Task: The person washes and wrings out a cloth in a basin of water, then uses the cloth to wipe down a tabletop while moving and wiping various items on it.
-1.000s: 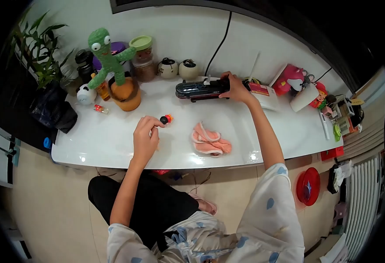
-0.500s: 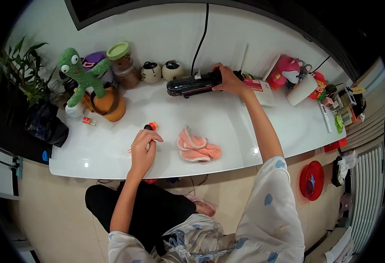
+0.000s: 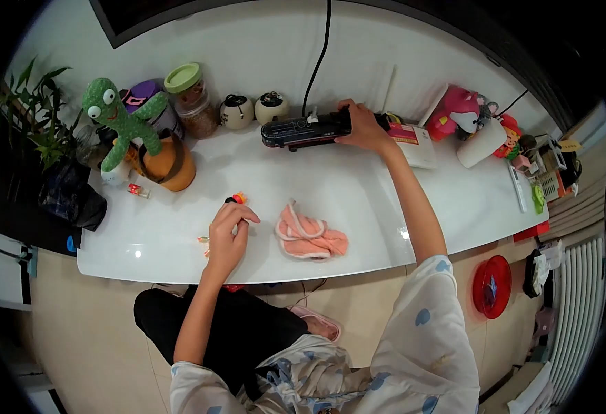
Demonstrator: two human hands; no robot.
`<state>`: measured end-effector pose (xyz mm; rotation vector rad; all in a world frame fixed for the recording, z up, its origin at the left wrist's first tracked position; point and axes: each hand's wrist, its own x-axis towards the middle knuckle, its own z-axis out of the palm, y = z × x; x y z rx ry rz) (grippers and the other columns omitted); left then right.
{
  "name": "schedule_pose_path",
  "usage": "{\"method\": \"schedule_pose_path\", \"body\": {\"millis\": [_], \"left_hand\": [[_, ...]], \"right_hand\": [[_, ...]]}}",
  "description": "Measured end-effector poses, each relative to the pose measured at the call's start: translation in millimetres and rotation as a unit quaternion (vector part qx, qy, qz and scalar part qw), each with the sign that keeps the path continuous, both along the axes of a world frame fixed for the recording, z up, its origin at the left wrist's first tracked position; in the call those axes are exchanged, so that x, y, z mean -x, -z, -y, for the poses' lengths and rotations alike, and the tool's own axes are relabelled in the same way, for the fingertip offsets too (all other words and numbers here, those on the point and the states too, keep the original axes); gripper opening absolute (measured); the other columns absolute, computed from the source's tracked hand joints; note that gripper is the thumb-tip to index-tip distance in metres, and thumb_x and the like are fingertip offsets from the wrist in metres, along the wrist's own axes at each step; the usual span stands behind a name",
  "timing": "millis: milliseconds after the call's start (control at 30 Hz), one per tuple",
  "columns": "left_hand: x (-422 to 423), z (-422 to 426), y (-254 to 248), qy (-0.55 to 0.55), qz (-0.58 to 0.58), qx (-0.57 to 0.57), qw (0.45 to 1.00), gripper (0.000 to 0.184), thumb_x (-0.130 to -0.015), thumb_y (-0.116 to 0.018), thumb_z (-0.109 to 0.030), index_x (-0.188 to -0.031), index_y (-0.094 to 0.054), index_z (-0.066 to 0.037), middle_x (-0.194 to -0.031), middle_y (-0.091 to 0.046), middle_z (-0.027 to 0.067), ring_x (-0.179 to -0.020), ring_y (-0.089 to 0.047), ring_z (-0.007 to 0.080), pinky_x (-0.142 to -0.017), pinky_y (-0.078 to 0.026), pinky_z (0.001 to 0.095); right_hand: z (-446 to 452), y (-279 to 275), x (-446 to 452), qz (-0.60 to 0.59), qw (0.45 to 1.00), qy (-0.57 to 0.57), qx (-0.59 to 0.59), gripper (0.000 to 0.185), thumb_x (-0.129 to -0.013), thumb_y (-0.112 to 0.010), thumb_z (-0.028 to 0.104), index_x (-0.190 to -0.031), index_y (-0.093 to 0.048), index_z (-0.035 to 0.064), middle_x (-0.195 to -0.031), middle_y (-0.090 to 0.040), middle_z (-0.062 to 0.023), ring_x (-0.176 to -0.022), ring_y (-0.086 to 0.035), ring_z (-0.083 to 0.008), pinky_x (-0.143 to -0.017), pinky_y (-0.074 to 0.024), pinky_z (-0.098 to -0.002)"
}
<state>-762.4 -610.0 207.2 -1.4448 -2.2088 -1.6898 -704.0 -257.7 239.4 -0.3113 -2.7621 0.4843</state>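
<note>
- Head view: I see a person [image 3: 420, 324] at a long white table [image 3: 365, 186], with both arms reaching over it.
- The right hand [image 3: 363, 127] is at the back, on the right end of a shiny black toy train [image 3: 289, 132]. The thumb is on the near side and the fingers go over the top, so the hand looks closed around that end.
- The train is at the back of the table, near the wall [image 3: 358, 62]. Two round pale pots [image 3: 272, 110] are near its left end, and a flat white box [image 3: 423, 155] is past its right end.
- The left hand [image 3: 228, 234] is nearer the front edge. Its fingers are bent, but I can't see inside, so I can't tell if it has anything.
- Just past those bent fingers is a small black and orange thing [image 3: 240, 198]. Another little orange thing [image 3: 204, 241] peeks out beside the hand.
- A crumpled pink cloth [image 3: 310, 236] lies to the right of the left hand, with no hand on it.
- I think the step now is holding the train by one end.
- I think the next move calls for a snug, steady hold. The long free end could dip or bump the pots, so slow is best.
</note>
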Motion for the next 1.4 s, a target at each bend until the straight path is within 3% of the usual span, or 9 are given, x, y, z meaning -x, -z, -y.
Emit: {"method": "schedule_pose_path", "body": {"millis": [333,400,500,600,733,833,900,1133,1400], "left_hand": [[3,-5,3,0.000,0.022,0.003,1.000,0.020,-0.069,-0.046,0.014,-0.076,-0.059,0.000,-0.077,-0.058,0.0088,-0.075,-0.055,0.0232,-0.068,-0.043,0.0302],[4,-6,4,0.000,-0.006,0.005,1.000,0.021,-0.072,-0.044,0.015,-0.075,-0.060,0.002,-0.079,-0.059,0.0076,-0.073,-0.056,0.0160,-0.062,-0.045,0.0252],[4,-7,3,-0.002,-0.004,0.007,1.000,0.021,-0.072,-0.044,0.014,-0.075,-0.060,0.002,-0.079,-0.059,0.0075,-0.072,-0.056,0.0159,-0.062,-0.045,0.0252],[2,-5,1,-0.004,0.025,0.006,1.000,0.020,-0.069,-0.046,0.014,-0.075,-0.059,0.000,-0.078,-0.058,0.0089,-0.075,-0.054,0.0228,-0.067,-0.043,0.0303],[7,-3,2,-0.005,-0.005,0.002,1.000,0.021,-0.072,-0.045,0.014,-0.075,-0.060,0.002,-0.080,-0.058,0.0077,-0.073,-0.056,0.0160,-0.063,-0.045,0.0253],[6,-3,0,-0.006,-0.003,0.004,1.000,0.020,-0.071,-0.045,0.015,-0.075,-0.060,0.002,-0.080,-0.058,0.0081,-0.073,-0.056,0.0165,-0.063,-0.045,0.0251],[4,-3,-2,-0.008,0.013,-0.002,1.000,0.019,-0.069,-0.047,0.014,-0.075,-0.059,0.000,-0.078,-0.058,0.0094,-0.074,-0.054,0.0233,-0.066,-0.043,0.0304],[6,-2,-3,-0.014,0.014,-0.012,1.000,0.020,-0.069,-0.047,0.014,-0.076,-0.060,0.000,-0.078,-0.058,0.0097,-0.073,-0.054,0.0237,-0.064,-0.043,0.0304],[12,-1,-2,-0.021,0.016,-0.007,1.000,0.020,-0.069,-0.047,0.013,-0.075,-0.060,0.000,-0.078,-0.058,0.0099,-0.074,-0.054,0.0236,-0.064,-0.043,0.0304]], "right_hand": [[0,2,6,-0.010,0.999,-0.015,0.034,0.067,-0.061,-0.077,0.015,-0.115,-0.038,0.0076,-0.110,-0.048,-0.0138,-0.108,-0.043,-0.0314,-0.096,-0.0336,-0.0382],[0,5,10,-0.012,0.999,-0.016,0.029,0.066,-0.061,-0.076,0.015,-0.115,-0.038,0.0075,-0.110,-0.048,-0.0136,-0.108,-0.042,-0.0314,-0.096,-0.0334,-0.0384],[3,9,18,-0.020,0.999,-0.021,0.026,0.067,-0.060,-0.076,0.015,-0.114,-0.038,0.0076,-0.110,-0.048,-0.0131,-0.108,-0.042,-0.0313,-0.097,-0.0331,-0.0389],[3,7,21,-0.019,0.999,-0.028,0.035,0.067,-0.060,-0.076,0.016,-0.114,-0.038,0.0081,-0.110,-0.048,-0.0131,-0.108,-0.042,-0.0312,-0.097,-0.0331,-0.0390],[-1,7,27,-0.028,0.998,-0.046,0.025,0.067,-0.059,-0.076,0.015,-0.115,-0.038,0.0091,-0.110,-0.048,-0.0134,-0.109,-0.043,-0.0307,-0.096,-0.0335,-0.0386],[-8,7,28,-0.023,0.997,-0.054,0.041,0.068,-0.060,-0.075,0.022,-0.116,-0.039,0.0070,-0.109,-0.050,-0.0160,-0.110,-0.044,-0.0335,-0.098,-0.0326,-0.0398],[-12,7,28,-0.019,0.998,-0.053,0.041,0.069,-0.060,-0.076,0.022,-0.117,-0.039,0.0076,-0.109,-0.050,-0.0158,-0.110,-0.044,-0.0332,-0.098,-0.0321,-0.0396],[-12,9,23,-0.020,1.000,-0.012,-0.005,0.069,-0.059,-0.076,0.018,-0.116,-0.037,0.0121,-0.112,-0.049,-0.0093,-0.115,-0.041,-0.0286,-0.101,-0.0270,-0.0397],[-14,-1,27,0.021,0.999,-0.033,0.030,0.069,-0.059,-0.074,0.022,-0.115,-0.036,0.0129,-0.109,-0.050,-0.0130,-0.114,-0.042,-0.0319,-0.103,-0.0236,-0.0405]]}}
